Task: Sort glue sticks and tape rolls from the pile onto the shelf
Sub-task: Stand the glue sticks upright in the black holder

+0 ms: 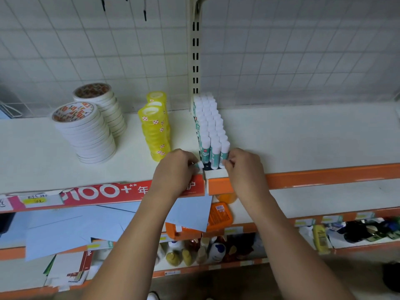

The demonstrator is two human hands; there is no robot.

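Tape stacks (155, 133) L of glue-stick block (211, 126); L grip (173, 167) pinching loose stick (199, 165), R grip (244, 167) pinching front-row stick (224, 152)

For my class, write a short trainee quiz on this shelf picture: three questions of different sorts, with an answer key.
1. True or false: the right hand pinches a glue stick in the front row.
2. The yellow tape rolls stand: A) left of the glue sticks; B) right of them; C) on a lower level.
3. How many stacks of white tape rolls stand on the shelf?

Key: 1 true; 2 A; 3 two.
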